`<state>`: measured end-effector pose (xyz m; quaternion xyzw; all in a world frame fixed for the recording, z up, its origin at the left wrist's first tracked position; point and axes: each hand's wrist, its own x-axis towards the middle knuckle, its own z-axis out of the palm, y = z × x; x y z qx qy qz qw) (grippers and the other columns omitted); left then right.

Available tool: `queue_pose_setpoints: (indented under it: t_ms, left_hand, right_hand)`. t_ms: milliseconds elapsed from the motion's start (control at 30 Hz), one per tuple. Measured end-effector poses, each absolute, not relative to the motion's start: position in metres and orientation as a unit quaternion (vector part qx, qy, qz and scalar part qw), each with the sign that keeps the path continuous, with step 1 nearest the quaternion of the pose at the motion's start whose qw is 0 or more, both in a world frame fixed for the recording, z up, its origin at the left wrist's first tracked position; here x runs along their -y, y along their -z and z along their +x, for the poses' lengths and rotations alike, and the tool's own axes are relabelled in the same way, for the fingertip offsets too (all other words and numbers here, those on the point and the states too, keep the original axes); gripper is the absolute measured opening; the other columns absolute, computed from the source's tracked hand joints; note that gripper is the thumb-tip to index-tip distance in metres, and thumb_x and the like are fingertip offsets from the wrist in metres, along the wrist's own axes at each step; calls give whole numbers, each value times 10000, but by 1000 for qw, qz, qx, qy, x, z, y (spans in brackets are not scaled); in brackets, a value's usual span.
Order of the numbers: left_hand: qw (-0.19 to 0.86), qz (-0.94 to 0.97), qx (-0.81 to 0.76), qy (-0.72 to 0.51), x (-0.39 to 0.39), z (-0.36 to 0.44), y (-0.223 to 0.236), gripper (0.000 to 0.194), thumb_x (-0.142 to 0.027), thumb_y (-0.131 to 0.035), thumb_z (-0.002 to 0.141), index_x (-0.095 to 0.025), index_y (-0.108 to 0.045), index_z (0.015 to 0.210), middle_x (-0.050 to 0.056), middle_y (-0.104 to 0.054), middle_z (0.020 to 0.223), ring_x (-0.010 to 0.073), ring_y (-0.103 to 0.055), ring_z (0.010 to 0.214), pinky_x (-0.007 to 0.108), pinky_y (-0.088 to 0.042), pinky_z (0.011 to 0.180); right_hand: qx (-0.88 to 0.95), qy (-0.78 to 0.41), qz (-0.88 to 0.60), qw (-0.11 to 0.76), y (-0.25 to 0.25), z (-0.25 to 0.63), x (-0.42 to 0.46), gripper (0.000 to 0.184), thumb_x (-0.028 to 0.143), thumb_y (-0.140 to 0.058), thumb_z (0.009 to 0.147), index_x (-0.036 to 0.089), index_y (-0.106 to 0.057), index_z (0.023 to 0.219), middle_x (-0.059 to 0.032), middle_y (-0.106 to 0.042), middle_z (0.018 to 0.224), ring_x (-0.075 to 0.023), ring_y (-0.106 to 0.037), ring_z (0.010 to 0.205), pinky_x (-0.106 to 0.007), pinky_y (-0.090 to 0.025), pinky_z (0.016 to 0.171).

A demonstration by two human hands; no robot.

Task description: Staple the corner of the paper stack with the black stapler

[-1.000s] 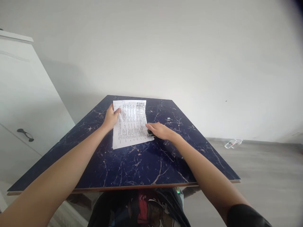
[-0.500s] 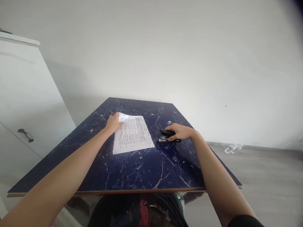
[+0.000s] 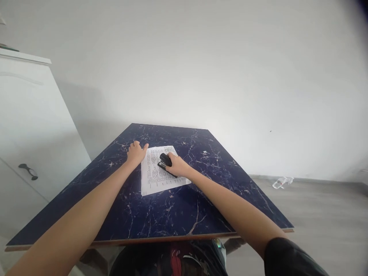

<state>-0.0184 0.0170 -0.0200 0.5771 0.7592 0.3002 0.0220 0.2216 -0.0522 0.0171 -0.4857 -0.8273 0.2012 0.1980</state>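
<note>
The dark blue, marble-patterned table [image 3: 169, 214] carries the printed paper [image 3: 152, 180], which lies near its middle. The right hand [image 3: 178, 167] grasps the black stapler [image 3: 166, 164], held over the paper with its front end toward the upper left. The left hand [image 3: 136, 153], fingers spread and gripping nothing, is at the paper's upper left corner.

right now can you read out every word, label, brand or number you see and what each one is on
No text can be read with certainty.
White rectangular paper with rows of small dark print: lines too small and blurred to read, and partly covered by the black stapler and the right hand.
Stapler: no lettering legible.
Crumpled clear and white item on the grey floor: too small to tell.
</note>
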Motion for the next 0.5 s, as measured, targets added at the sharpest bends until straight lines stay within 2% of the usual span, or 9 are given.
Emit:
queue_pose_setpoints:
  t_ms: [133,233,400,500]
  left_hand:
    - [40,559,-758,-333,-18,-17,19,541,-540,-432,943,-119,-500,1276,265,-548,1294,431,-552,1224,543,-446,987]
    - [46,557,-754,-347,-16,-16,18,514,-538,-456,930,-128,-522,1232,271,-550,1273,447,-553,1212,567,-440,981]
    - [57,566,-748,-341,-11,-13,15,473,-536,-449,934,-154,-524,1204,268,-545,1272,441,-545,1219,588,-425,990]
    - [67,568,-752,-327,-10,-12,14,457,-526,-442,939,-163,-519,1205,269,-530,1287,438,-545,1220,585,-421,991]
  right_hand:
    - [822,-192,-506,179,-14,255,80,202,210,-620,798,199,-513,968,-82,-672,864,-215,-597,718,-280,-368,564]
    - [812,-184,-528,171,-9,301,109,175,230,-588,831,214,-521,992,-85,-691,908,-230,-626,757,-293,-401,603]
    - [740,-197,-613,195,-1,370,136,301,286,-604,842,220,-537,1128,-118,-697,1016,-269,-661,834,-334,-469,649]
    - [719,-245,-619,198,-1,384,139,387,417,-624,869,220,-541,1192,-139,-683,1110,-282,-671,889,-350,-498,665]
